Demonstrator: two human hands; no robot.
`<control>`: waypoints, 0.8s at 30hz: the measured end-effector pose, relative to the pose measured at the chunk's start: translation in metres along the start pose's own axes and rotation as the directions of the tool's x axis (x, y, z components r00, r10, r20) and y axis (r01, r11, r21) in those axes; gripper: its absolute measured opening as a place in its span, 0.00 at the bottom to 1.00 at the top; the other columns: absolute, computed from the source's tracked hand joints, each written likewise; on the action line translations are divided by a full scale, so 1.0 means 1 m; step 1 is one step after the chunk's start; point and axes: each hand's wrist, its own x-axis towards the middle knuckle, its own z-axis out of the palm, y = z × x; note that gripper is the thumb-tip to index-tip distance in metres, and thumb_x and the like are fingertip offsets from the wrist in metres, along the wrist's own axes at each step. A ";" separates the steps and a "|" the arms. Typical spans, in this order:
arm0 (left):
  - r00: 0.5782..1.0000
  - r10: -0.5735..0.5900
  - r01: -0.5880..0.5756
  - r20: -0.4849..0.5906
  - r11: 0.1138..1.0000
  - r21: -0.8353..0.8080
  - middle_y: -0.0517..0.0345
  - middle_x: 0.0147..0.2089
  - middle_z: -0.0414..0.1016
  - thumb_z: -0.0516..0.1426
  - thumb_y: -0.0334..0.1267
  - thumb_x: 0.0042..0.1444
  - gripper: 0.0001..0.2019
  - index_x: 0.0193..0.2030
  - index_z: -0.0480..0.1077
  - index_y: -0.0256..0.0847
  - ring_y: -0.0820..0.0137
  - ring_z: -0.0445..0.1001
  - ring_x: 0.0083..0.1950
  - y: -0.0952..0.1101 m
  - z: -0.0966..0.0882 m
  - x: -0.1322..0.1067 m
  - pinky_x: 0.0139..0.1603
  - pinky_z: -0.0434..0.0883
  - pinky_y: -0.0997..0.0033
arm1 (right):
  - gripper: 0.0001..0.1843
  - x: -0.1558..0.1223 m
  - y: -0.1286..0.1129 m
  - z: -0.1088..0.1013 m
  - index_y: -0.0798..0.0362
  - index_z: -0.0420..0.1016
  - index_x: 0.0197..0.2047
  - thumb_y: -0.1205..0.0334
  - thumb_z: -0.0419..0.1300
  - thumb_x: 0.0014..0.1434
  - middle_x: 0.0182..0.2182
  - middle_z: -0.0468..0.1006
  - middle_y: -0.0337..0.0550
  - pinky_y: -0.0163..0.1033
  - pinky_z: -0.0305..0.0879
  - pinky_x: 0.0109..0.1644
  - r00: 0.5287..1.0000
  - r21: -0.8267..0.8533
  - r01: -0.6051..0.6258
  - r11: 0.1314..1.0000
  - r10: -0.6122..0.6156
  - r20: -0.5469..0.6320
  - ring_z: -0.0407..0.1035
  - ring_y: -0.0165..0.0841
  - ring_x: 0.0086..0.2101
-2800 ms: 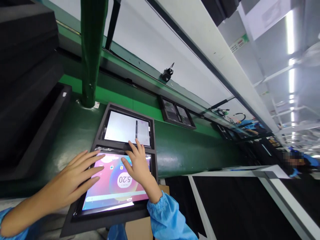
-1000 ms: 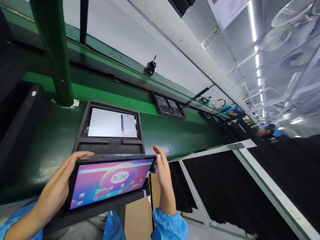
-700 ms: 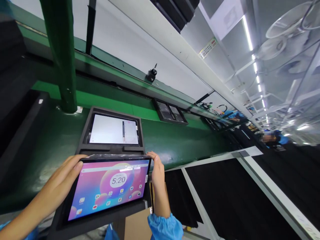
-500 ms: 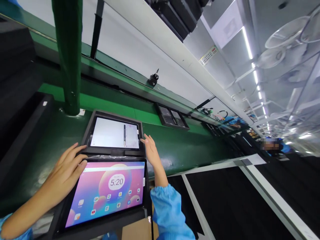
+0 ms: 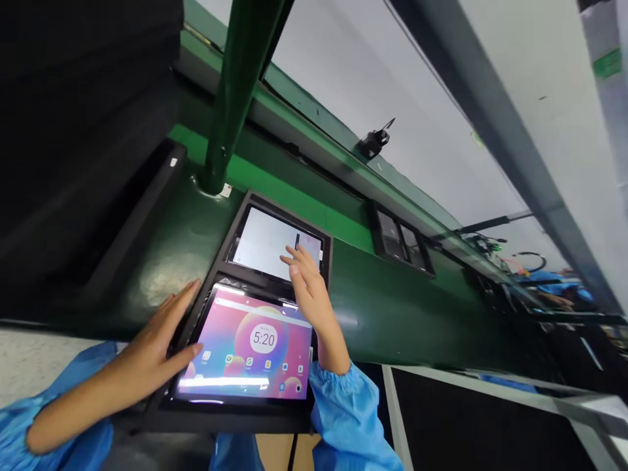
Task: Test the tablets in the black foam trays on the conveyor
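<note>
Two tablets lie one behind the other in a black foam tray [image 5: 235, 420] on the green bench. The near tablet [image 5: 245, 343] shows a pink and blue home screen with the time 5:20. On the far tablet [image 5: 262, 242] the screen is mostly white, with a dark bar and a grey strip at its right. My left hand [image 5: 164, 337] rests at the tray's left side, thumb stretched to the near tablet's left edge, fingers along the outer rim. Over the right part of the far tablet is my right hand [image 5: 310, 288], fingers extended; whether they touch the screen I cannot tell.
Another black tray [image 5: 400, 242] with two dark-screened items sits farther back on the green bench [image 5: 363, 307]. A green post [image 5: 235, 98] rises behind my tray. Left stands a black box [image 5: 132, 229]. A black plug-like adapter [image 5: 373, 142] sits on the ledge.
My right hand has moved from the tray's right edge over the far tablet's screen. My left hand has slid down to the near tablet's left side. The camera view has shifted.
</note>
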 end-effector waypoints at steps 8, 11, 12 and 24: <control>0.995 -0.014 0.006 0.094 0.996 0.087 0.51 0.78 0.35 0.57 0.45 0.61 0.44 0.76 0.32 0.53 0.46 0.45 0.75 0.002 0.012 -0.022 0.71 0.57 0.40 | 0.25 -0.010 0.021 0.017 0.50 0.79 0.54 0.47 0.45 0.73 0.61 0.73 0.49 0.56 0.51 0.72 0.994 -0.022 -0.069 0.997 0.067 -0.090 0.52 0.42 0.70; 0.992 -0.071 0.073 0.109 0.997 -0.016 0.53 0.78 0.40 0.55 0.51 0.62 0.43 0.76 0.32 0.56 0.48 0.47 0.74 0.000 0.007 -0.019 0.68 0.61 0.44 | 0.24 0.001 0.017 0.026 0.51 0.77 0.55 0.50 0.44 0.73 0.62 0.72 0.50 0.56 0.50 0.72 0.997 -0.059 -0.040 0.997 0.036 -0.069 0.49 0.42 0.70; 0.990 -0.092 0.098 0.111 0.994 -0.044 0.54 0.77 0.41 0.54 0.52 0.63 0.41 0.75 0.32 0.56 0.49 0.47 0.75 -0.001 0.005 -0.019 0.68 0.61 0.45 | 0.24 0.004 0.014 0.029 0.52 0.77 0.56 0.51 0.44 0.73 0.63 0.71 0.50 0.57 0.49 0.72 0.998 -0.090 -0.027 0.996 0.023 -0.051 0.47 0.43 0.71; 0.992 -0.076 0.084 0.105 0.994 -0.071 0.69 0.78 0.39 0.50 0.55 0.63 0.36 0.73 0.37 0.69 0.55 0.46 0.76 -0.008 0.012 -0.024 0.72 0.54 0.46 | 0.27 -0.018 0.082 -0.006 0.59 0.78 0.54 0.52 0.45 0.69 0.62 0.71 0.60 0.65 0.49 0.70 0.901 -0.219 -0.333 0.917 0.241 -0.361 0.50 0.51 0.69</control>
